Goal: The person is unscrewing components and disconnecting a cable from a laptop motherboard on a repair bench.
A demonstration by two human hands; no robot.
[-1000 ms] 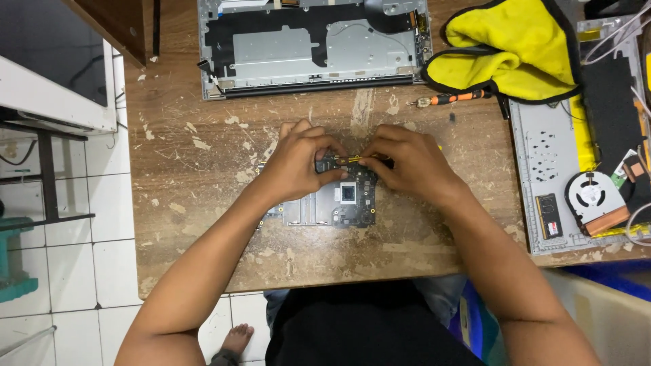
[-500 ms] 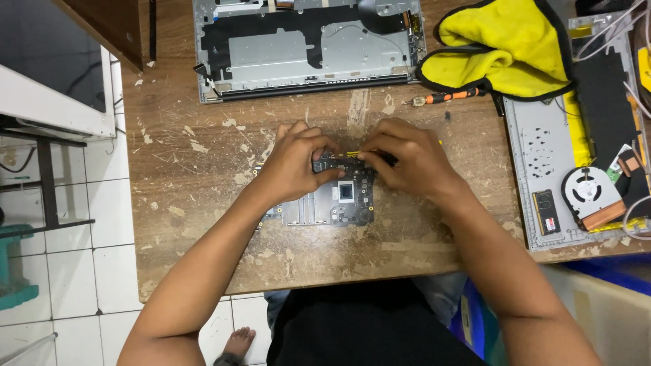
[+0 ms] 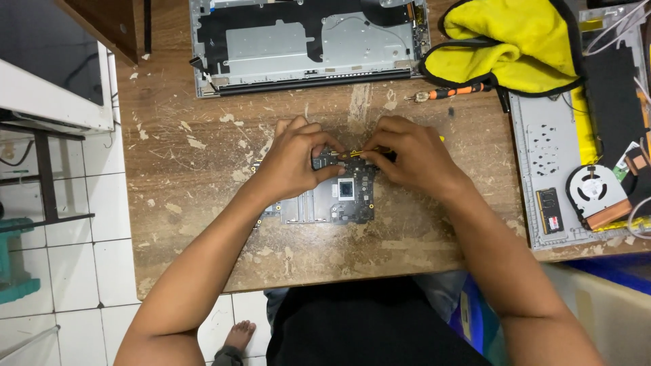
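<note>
On the counter (image 3: 203, 203), just below the open laptop chassis (image 3: 308, 44): circuit board (image 3: 325, 200) lying flat. Left hand (image 3: 291, 163) curled over board's upper edge, fingers pinched on it. Right hand (image 3: 413, 159) closed around thin yellow-tipped tool (image 3: 349, 155), tip at board. Screwdriver (image 3: 451, 91) and yellow cloth (image 3: 515, 41) right of chassis.

Dark flat screen (image 3: 47, 54) in white frame at upper left, beside the table edge
</note>
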